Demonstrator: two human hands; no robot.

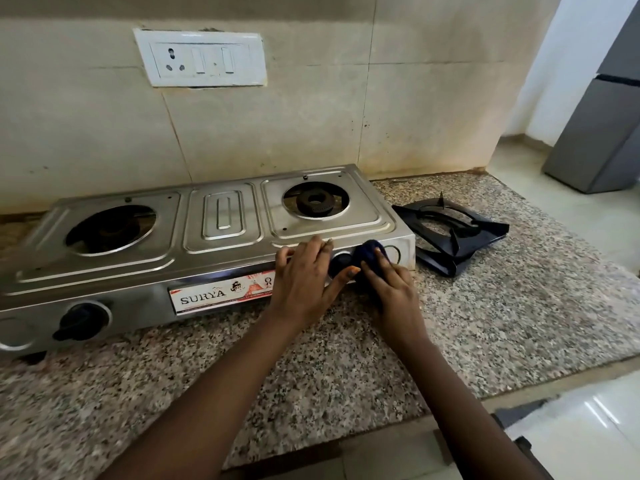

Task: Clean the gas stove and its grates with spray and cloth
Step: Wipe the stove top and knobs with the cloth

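Note:
A steel two-burner gas stove (221, 223) sits on the granite counter with both burners bare. Its black grates (450, 233) lie stacked on the counter to its right. My right hand (391, 285) presses a dark blue cloth (369, 252) against the stove's front panel, by the right knob. My left hand (304, 278) rests flat on the stove's front edge just left of that knob, fingers spread, thumb touching the panel. No spray bottle is in view.
The left black knob (81, 320) sticks out of the front panel. A speckled granite counter (502, 323) runs to an edge at the right and front. A socket plate (201, 58) is on the tiled wall. A grey fridge (602, 126) stands far right.

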